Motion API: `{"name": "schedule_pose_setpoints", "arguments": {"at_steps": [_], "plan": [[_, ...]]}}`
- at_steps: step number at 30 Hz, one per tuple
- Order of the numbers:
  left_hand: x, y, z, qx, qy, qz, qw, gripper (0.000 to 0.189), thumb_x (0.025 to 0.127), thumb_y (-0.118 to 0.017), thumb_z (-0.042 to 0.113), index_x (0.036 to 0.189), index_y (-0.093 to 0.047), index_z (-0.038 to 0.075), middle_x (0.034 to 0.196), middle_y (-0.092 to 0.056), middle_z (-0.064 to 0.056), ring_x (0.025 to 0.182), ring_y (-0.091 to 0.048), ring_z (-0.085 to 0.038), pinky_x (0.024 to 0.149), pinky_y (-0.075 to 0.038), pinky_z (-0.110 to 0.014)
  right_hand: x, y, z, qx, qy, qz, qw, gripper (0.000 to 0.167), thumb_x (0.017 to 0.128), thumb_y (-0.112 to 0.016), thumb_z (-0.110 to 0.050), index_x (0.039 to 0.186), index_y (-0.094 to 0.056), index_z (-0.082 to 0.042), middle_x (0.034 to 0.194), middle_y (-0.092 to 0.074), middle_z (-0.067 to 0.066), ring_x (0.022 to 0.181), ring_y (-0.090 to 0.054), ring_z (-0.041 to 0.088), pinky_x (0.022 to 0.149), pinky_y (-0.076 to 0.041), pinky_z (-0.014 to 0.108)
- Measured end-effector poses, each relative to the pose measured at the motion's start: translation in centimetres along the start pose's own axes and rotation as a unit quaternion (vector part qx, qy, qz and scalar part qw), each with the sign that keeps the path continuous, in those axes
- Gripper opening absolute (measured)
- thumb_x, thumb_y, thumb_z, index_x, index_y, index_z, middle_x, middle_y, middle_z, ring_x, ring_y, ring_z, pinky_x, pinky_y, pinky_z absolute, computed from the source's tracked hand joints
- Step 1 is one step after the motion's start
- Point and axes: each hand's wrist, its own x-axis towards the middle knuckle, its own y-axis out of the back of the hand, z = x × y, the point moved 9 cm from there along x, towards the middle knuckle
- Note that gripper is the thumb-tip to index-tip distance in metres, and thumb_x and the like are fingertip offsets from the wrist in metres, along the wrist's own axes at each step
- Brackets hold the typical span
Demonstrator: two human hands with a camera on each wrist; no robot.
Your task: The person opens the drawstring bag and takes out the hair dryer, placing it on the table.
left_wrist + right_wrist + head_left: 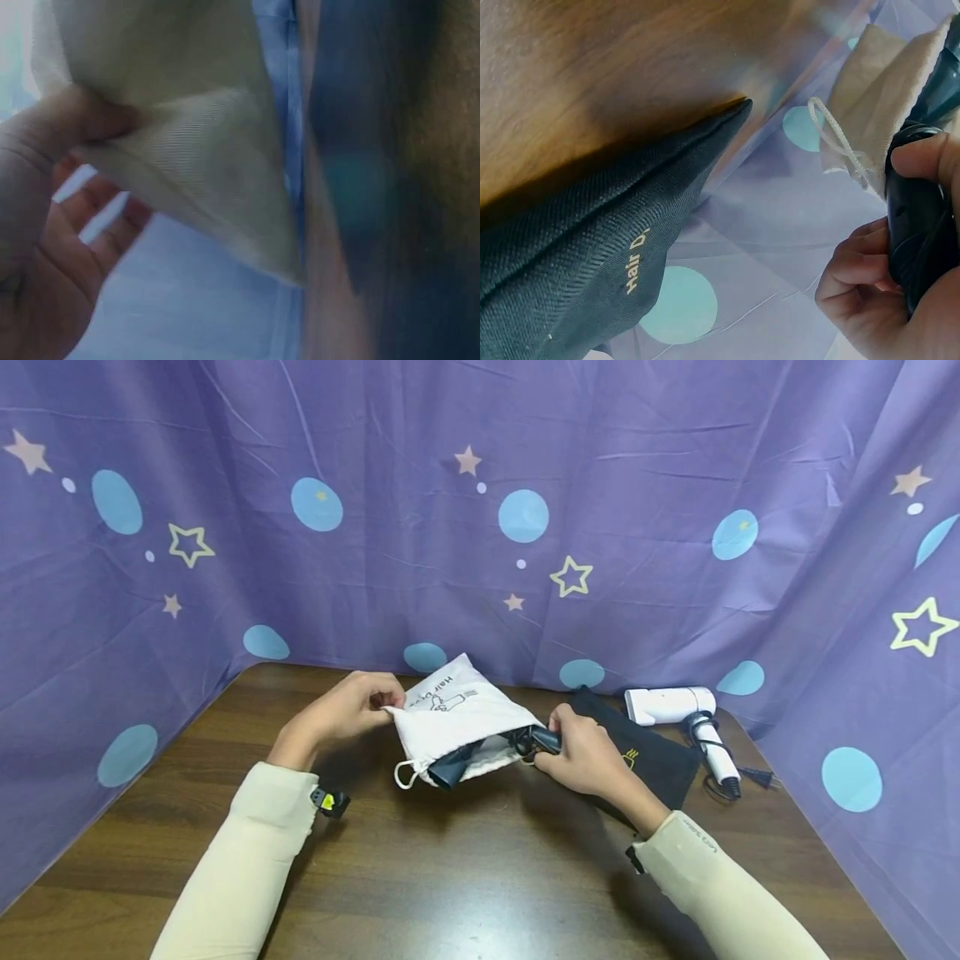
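A white drawstring bag (450, 731), printed with the word "Hair" and a dryer drawing, is tilted above the table with its mouth toward me. My left hand (360, 700) pinches the left edge of its cloth between thumb and fingers; the left wrist view shows the bag (187, 135) hanging from that pinch. Inside the mouth lies a dark hair dryer (448, 767), its nozzle sticking out at the left. My right hand (581, 750) grips the dryer's handle (915, 225) at the right of the opening. The rest of the dryer is hidden in the bag.
A black cloth bag (652, 752) with yellow print lies flat behind my right hand. Beyond it at the right back is a white hair dryer (671, 704) with its black cord wound round the handle. A purple curtain (420, 568) borders the wooden table (420, 877).
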Motion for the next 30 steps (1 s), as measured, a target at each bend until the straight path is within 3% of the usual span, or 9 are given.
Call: {"name": "schedule_pose_setpoints", "arguments": {"at_steps": [6,9,13,18,25,30], "plan": [[-0.3,-1.4,0.2,-0.024,0.063,-0.104,0.9923,0.044,0.073,-0.06,-0.02,0.102,-0.068,0.011,0.096,-0.064,0.002,0.088,-0.058,-0.019,0.08,-0.052,-0.043,0.0,0.0,0.0,-0.003,0.008,0.002,1.0,0.038,0.075,-0.077,-0.024,0.1,-0.051,-0.014,0.071,-0.054,-0.001,0.056,-0.049,0.014,0.053,-0.041,0.032],[-0.6,-1.5,0.3,-0.025,0.084,-0.126,0.9881,0.05,0.072,-0.053,-0.022,0.108,-0.067,0.01,0.101,-0.065,-0.001,0.092,-0.06,-0.022,0.083,-0.051,-0.043,0.1,0.0,-0.1,-0.006,0.02,0.005,0.9998,0.038,0.074,-0.078,-0.023,0.099,-0.051,-0.014,0.07,-0.054,-0.002,0.058,-0.049,0.014,0.054,-0.041,0.032],[-0.2,-1.3,0.5,0.003,0.078,-0.099,0.992,0.045,0.077,-0.051,-0.018,0.107,-0.067,0.01,0.098,-0.064,-0.002,0.09,-0.06,-0.021,0.082,-0.05,-0.038,0.2,-0.3,-0.2,-0.01,0.035,0.006,0.9993,0.038,0.073,-0.079,-0.022,0.096,-0.051,-0.015,0.069,-0.053,-0.003,0.059,-0.049,0.013,0.055,-0.04,0.032],[1.1,-1.5,2.0,0.041,0.025,-0.052,0.9975,0.022,0.089,-0.061,-0.004,0.109,-0.067,0.004,0.099,-0.065,-0.009,0.093,-0.06,-0.027,0.084,-0.048,-0.041,0.3,-0.6,-0.4,-0.01,0.047,0.005,0.9988,0.037,0.071,-0.079,-0.022,0.095,-0.052,-0.016,0.068,-0.053,-0.005,0.06,-0.049,0.013,0.056,-0.04,0.032],[2.3,-3.4,3.8,0.084,0.001,-0.055,0.9949,0.025,0.098,-0.065,0.014,0.123,-0.065,0.009,0.123,-0.064,-0.006,0.116,-0.058,-0.028,0.099,-0.046,-0.046,0.3,-0.7,-1.0,-0.019,0.054,0.003,0.9984,0.038,0.07,-0.081,-0.023,0.093,-0.052,-0.018,0.071,-0.052,-0.005,0.061,-0.049,0.014,0.056,-0.04,0.032],[2.6,-4.3,4.6,0.111,-0.014,-0.04,0.9929,0.021,0.101,-0.063,0.013,0.122,-0.065,0.014,0.124,-0.062,0.001,0.116,-0.057,-0.022,0.097,-0.047,-0.044,0.3,-0.8,-1.7,-0.037,0.072,0.0,0.9967,0.039,0.07,-0.083,-0.025,0.093,-0.053,-0.018,0.075,-0.052,-0.006,0.063,-0.049,0.012,0.057,-0.04,0.032]]}}
